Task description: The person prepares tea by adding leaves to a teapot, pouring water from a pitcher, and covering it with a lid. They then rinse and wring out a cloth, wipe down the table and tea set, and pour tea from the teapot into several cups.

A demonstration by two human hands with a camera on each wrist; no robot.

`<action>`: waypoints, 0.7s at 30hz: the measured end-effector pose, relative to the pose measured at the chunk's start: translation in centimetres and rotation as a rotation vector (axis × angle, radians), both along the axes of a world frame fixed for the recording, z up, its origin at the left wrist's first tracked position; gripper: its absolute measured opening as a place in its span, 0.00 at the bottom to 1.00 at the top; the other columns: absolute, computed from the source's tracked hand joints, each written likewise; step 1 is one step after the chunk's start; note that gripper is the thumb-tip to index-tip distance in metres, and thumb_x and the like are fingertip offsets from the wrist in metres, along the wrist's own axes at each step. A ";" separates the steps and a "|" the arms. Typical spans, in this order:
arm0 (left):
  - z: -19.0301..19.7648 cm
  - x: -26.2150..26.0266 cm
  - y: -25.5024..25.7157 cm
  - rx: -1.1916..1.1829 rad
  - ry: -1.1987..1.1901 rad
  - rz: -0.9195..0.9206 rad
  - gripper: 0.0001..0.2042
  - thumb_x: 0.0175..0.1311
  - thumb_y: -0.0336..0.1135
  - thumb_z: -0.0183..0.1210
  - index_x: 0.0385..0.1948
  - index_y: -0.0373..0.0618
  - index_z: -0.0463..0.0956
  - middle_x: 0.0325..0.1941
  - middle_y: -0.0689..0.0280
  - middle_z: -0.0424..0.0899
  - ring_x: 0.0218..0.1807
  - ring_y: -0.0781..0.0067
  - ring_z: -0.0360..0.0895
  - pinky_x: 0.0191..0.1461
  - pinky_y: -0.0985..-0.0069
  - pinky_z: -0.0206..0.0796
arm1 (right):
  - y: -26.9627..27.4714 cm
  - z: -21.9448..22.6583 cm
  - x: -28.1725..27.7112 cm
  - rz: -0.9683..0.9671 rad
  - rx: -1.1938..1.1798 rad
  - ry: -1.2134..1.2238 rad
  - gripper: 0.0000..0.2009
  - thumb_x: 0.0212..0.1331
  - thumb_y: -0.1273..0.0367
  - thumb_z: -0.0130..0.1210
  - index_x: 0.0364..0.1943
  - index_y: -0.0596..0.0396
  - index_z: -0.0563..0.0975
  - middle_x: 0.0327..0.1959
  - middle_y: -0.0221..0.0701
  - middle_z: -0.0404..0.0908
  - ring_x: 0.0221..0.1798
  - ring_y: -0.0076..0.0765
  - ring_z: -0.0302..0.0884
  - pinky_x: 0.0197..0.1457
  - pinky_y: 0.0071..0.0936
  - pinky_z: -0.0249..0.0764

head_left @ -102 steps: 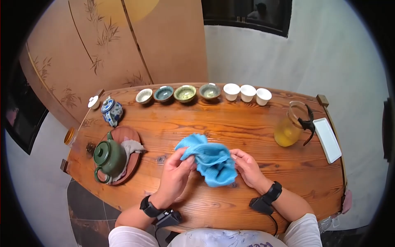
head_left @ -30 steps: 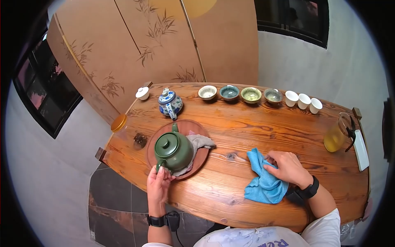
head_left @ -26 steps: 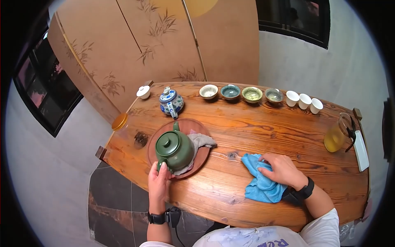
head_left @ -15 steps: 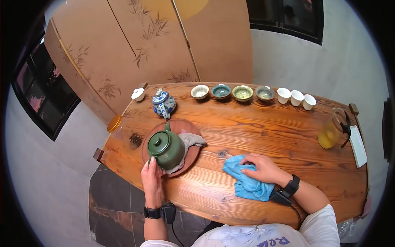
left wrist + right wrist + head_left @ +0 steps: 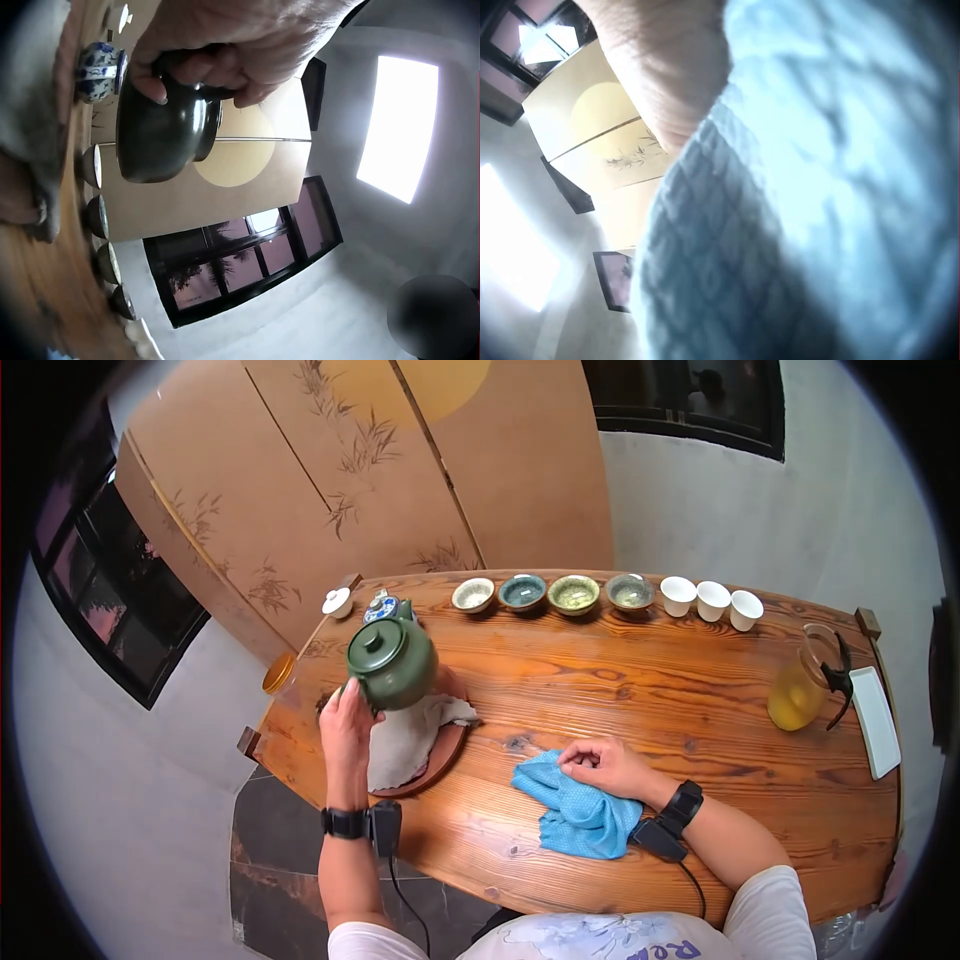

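Note:
My left hand (image 5: 352,698) grips the handle of a green teapot (image 5: 392,658) and holds it in the air above a round wooden tray (image 5: 445,752). A grey cloth (image 5: 403,735) lies on that tray. In the left wrist view my fingers (image 5: 225,71) curl round the handle, with the green teapot (image 5: 161,131) hanging below them. My right hand (image 5: 592,762) rests on a crumpled blue cloth (image 5: 575,818) on the wooden table (image 5: 640,680), fingers curled into the fabric. The blue cloth (image 5: 817,195) fills the right wrist view.
A blue-and-white teapot (image 5: 382,606) stands behind the green one, next to a small white lid (image 5: 337,602). Several glazed bowls (image 5: 523,592) and three white cups (image 5: 712,600) line the far edge. A glass pitcher of yellow liquid (image 5: 800,690) and a white dish (image 5: 872,720) stand at the right end.
My left hand has lifted the green teapot off the tray and away from me. My right hand has slid the blue cloth leftward across the table.

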State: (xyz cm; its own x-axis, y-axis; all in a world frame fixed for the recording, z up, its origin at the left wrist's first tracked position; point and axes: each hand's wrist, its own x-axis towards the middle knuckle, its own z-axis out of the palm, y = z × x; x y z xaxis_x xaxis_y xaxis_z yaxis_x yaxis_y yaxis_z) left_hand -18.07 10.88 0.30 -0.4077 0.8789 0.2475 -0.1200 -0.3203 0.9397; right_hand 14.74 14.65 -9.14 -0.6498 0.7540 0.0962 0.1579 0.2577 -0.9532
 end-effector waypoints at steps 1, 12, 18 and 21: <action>0.2 0.2 1.2 0.006 0.017 -0.015 0.09 0.61 0.40 0.51 0.25 0.47 0.68 0.16 0.77 0.63 0.19 0.87 0.60 0.27 0.81 0.63 | 0.0 -0.1 0.1 -0.005 0.003 0.004 0.09 0.50 0.65 0.55 0.33 0.54 0.78 0.23 0.25 0.77 0.23 0.16 0.68 0.26 0.16 0.64; -2.0 1.4 10.4 -0.063 0.018 -0.041 0.12 0.59 0.42 0.54 0.18 0.53 0.66 0.08 0.79 0.56 0.10 0.87 0.53 0.17 0.79 0.60 | 0.0 -0.2 0.5 0.040 -0.028 0.125 0.10 0.52 0.65 0.55 0.34 0.55 0.77 0.23 0.27 0.77 0.25 0.19 0.69 0.28 0.18 0.65; -2.5 0.9 12.0 -0.145 0.059 0.025 0.14 0.58 0.43 0.55 0.15 0.55 0.64 0.08 0.79 0.54 0.11 0.86 0.50 0.19 0.79 0.56 | 0.1 -0.2 0.5 0.053 0.026 0.074 0.10 0.53 0.64 0.55 0.36 0.53 0.78 0.25 0.24 0.77 0.27 0.16 0.68 0.29 0.16 0.65; -2.7 0.7 12.6 -0.137 0.031 0.023 0.12 0.58 0.41 0.55 0.16 0.55 0.66 0.07 0.79 0.57 0.09 0.86 0.52 0.15 0.81 0.56 | 0.2 -0.3 0.5 0.052 0.038 0.053 0.10 0.53 0.63 0.54 0.36 0.53 0.78 0.26 0.25 0.78 0.26 0.17 0.69 0.29 0.17 0.65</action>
